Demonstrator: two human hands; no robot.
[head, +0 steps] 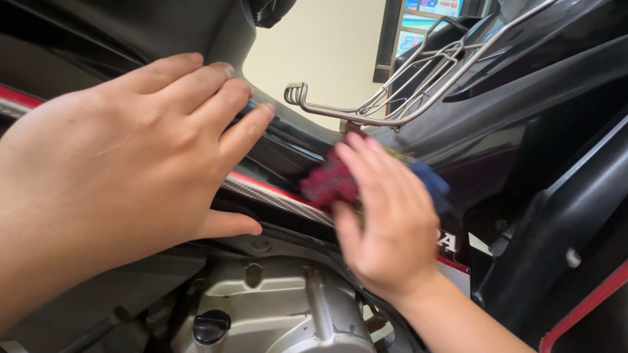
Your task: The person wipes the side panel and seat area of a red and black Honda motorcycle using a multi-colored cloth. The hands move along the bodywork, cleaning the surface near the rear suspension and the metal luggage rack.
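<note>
My left hand (124, 157) lies flat, fingers apart, on the glossy black body panel (288, 147) of a motorbike, thumb tucked under the panel's lower edge. My right hand (386, 222) presses a dark red and blue cloth (333, 180) against the same panel, a little to the right, near its red and silver stripe (275, 195). The right hand and cloth look blurred. Part of the cloth is hidden under my fingers.
A metal wire rack (405, 85) juts out above the panel. Below lies the silver engine casing (288, 307) with a black filler cap (210, 325). Black fairing with a red stripe (575, 314) fills the right. A pale wall (320, 59) stands behind.
</note>
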